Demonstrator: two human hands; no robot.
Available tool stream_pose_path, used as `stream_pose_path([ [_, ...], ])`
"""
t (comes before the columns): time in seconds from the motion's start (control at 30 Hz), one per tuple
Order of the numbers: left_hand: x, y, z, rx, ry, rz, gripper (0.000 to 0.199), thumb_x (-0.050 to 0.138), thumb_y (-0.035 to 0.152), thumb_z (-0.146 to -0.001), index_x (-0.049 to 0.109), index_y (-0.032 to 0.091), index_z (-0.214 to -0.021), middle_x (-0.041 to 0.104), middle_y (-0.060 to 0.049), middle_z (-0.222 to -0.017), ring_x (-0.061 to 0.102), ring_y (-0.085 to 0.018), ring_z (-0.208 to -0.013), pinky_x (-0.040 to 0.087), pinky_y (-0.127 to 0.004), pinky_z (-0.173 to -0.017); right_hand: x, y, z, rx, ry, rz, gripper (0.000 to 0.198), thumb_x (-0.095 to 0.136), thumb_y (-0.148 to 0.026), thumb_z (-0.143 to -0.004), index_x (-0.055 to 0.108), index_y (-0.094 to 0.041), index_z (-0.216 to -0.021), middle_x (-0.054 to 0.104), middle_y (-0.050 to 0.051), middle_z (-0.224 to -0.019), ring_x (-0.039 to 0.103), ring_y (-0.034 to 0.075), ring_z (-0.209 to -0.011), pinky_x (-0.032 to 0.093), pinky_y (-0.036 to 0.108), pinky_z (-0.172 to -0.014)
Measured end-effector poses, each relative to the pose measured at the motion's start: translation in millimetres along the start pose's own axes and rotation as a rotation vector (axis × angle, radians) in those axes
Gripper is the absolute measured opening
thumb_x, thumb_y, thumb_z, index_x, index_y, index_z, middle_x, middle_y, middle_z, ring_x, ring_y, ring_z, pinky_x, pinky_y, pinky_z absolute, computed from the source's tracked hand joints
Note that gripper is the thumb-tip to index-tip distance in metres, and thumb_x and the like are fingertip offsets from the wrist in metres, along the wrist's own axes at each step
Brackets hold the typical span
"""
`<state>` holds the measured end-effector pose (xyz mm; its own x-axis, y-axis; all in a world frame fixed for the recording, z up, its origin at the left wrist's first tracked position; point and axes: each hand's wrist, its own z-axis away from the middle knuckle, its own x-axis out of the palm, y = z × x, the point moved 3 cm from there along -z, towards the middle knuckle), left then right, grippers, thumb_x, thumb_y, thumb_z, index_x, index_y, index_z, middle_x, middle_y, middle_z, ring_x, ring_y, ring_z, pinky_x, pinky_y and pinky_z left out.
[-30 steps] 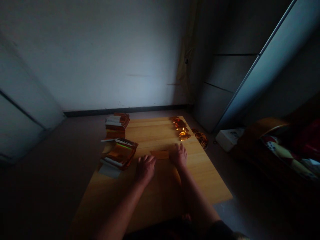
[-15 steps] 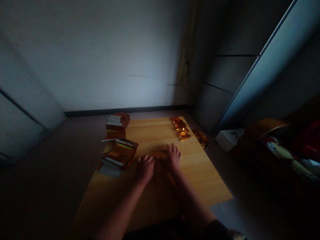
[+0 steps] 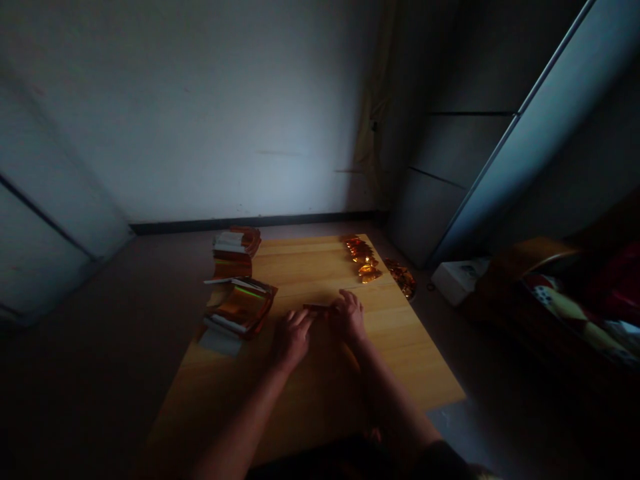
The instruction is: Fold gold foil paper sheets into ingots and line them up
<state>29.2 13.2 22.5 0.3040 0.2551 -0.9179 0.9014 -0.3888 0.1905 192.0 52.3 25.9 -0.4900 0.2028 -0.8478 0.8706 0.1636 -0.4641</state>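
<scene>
At the middle of the tabletop (image 3: 400, 347), the left hand (image 3: 291, 339) meets the left end of a narrow brown strip (image 3: 316, 307); the right hand (image 3: 349, 319), fingers bent, meets its right end. Whether either grips, I cannot tell. Wood grain spans from there to the right edge. Sheet stacks (image 3: 246, 308) line the left edge; shiny foil pieces (image 3: 363, 258) lie near the far right corner, before a pale wall (image 3: 225, 133).
</scene>
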Motion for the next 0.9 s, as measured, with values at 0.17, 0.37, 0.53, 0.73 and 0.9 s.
stream_pose_path([
  [0.17,4.9,-5.8,2.9,-0.052,0.086,0.009,0.046,0.045,0.008,-0.077,0.058,0.023,-0.118,0.059,-0.007,-0.124,0.051,-0.026,-0.106,0.041,-0.043,-0.092,-0.5,-3.2,0.4,-0.042,0.017,-0.041,0.018,0.053,-0.012,-0.077,0.067,-0.022,-0.08,0.062,0.005,-0.099,0.051,0.019,-0.093,0.037,0.028,-0.079],
  [0.37,4.6,-5.2,0.9,-0.053,0.073,0.006,0.048,0.046,0.006,-0.075,0.055,0.02,-0.12,0.057,-0.01,-0.12,0.05,-0.025,-0.105,0.042,-0.04,-0.088,2.3,-2.0,0.4,-0.145,-0.059,-0.079,0.024,0.048,-0.004,-0.074,0.066,-0.019,-0.078,0.063,0.004,-0.082,0.053,0.016,-0.081,0.039,0.024,-0.073],
  [0.53,-3.8,-0.3,-1.0,-0.043,0.001,-0.021,0.036,0.045,0.006,-0.075,0.064,0.021,-0.101,0.06,-0.008,-0.102,0.05,-0.024,-0.094,0.043,-0.038,-0.082,-0.5,-4.1,3.9,-0.162,-0.093,-0.078,0.012,0.059,-0.013,-0.074,0.066,-0.017,-0.083,0.066,0.005,-0.085,0.056,0.017,-0.083,0.04,0.024,-0.073],
  [0.73,-7.0,2.5,-0.7,-0.016,-0.016,-0.001,0.035,0.046,0.006,-0.075,0.066,0.023,-0.098,0.062,-0.007,-0.095,0.051,-0.023,-0.092,0.042,-0.037,-0.079,-9.7,-4.1,6.5,-0.159,-0.147,-0.084,0.015,0.056,-0.018,-0.081,0.068,-0.02,-0.09,0.069,0.004,-0.089,0.059,0.016,-0.086,0.041,0.023,-0.078],
  [0.9,-4.2,0.0,-0.3,-0.029,0.015,-0.008,0.022,0.048,0.009,-0.075,0.066,0.021,-0.082,0.064,-0.007,-0.087,0.052,-0.023,-0.087,0.042,-0.037,-0.077,-5.9,3.8,4.4,-0.098,-0.131,-0.068,0.025,0.049,-0.006,-0.076,0.068,-0.019,-0.088,0.068,0.005,-0.089,0.059,0.016,-0.085,0.041,0.022,-0.077],
])
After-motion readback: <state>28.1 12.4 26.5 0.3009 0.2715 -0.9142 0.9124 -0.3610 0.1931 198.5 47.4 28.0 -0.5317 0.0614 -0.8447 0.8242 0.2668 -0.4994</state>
